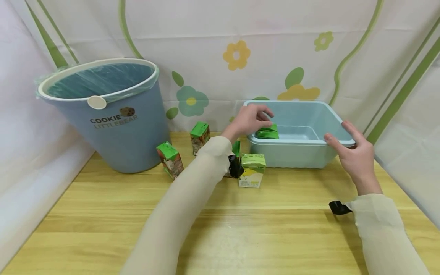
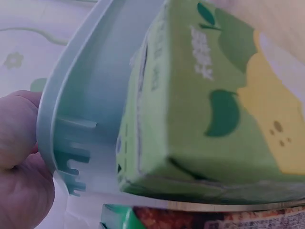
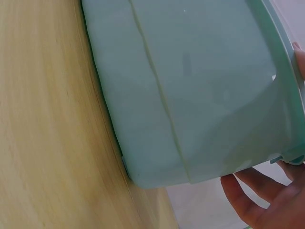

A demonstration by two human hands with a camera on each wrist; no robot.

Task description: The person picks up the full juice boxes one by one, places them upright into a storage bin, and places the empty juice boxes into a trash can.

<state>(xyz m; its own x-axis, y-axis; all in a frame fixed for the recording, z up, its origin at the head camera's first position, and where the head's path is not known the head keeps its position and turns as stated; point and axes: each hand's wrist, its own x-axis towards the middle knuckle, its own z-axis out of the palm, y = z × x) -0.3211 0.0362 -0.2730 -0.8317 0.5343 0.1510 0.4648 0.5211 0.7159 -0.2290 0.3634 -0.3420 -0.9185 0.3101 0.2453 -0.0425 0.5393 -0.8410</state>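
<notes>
My left hand [image 1: 252, 117] reaches over the left rim of a light blue plastic basin [image 1: 292, 154]. Its fingers are loosely bent above green-topped drink cartons [image 1: 268, 133] inside, with the thumb side close over their tops. In the left wrist view the basin wall hides most of that hand's fingers. At the basin's front right corner my right hand [image 1: 359, 152] holds the rim, thumb at the front and fingers along the right side. A light green drink carton [image 1: 252, 171] with yellow fruit artwork stands before the basin, looming close in the left wrist view.
A blue bucket [image 1: 120, 137] with a bag-lined mouth stands at the left. Near it are two brown, green-topped cartons, one tilted [image 1: 170, 160] and one farther back [image 1: 200, 138]. Another green-topped carton [image 1: 236, 147] is partly behind my left sleeve. A flowered curtain [image 1: 206, 49] closes the back.
</notes>
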